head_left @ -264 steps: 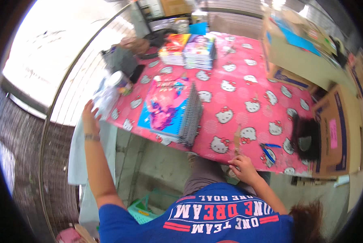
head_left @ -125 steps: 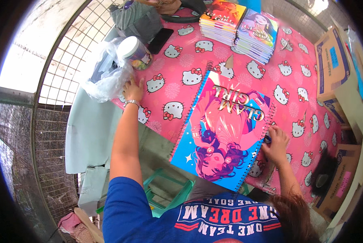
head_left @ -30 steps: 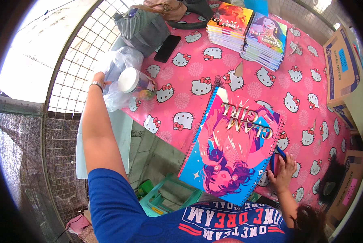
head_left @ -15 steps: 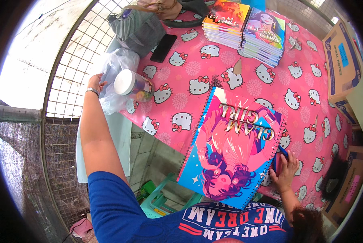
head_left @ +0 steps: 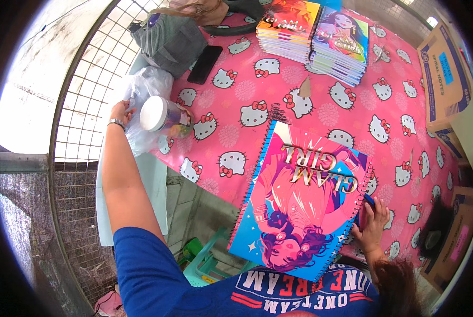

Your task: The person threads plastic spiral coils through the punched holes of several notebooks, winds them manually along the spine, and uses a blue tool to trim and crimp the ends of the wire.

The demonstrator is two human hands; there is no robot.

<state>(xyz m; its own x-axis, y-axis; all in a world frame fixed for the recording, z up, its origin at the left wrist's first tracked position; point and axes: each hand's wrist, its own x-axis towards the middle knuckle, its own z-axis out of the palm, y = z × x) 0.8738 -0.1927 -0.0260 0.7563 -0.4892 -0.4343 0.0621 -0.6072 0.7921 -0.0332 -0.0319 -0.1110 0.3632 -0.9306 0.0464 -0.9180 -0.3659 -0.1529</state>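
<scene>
My left hand point(head_left: 121, 114), with a watch on its wrist, reaches to the far left edge of the table. Its fingers are curled at a clear plastic bag point(head_left: 144, 87) and seem to pinch it. Beside them a clear jar with a white lid point(head_left: 154, 113) leans on the bag, colourful contents inside. A large spiral notebook point(head_left: 300, 201) with an illustrated pink and blue cover lies in front of me, upside down to the jar side. At its right edge my right hand point(head_left: 372, 222) rests on the tablecloth, fingers apart. By its fingertips is a small blue object point(head_left: 369, 200), partly hidden.
Two stacks of notebooks point(head_left: 289, 39) stand at the back. A black phone point(head_left: 205, 64) lies by a grey bag point(head_left: 170, 42). Cardboard boxes point(head_left: 445, 84) line the right side. A wire grille point(head_left: 86, 100) borders the left, and a green plastic stool point(head_left: 202, 264) stands below.
The view has shifted slightly, so most things on the table sit a little further left. My left hand stays at the plastic bag and my right hand stays beside the notebook.
</scene>
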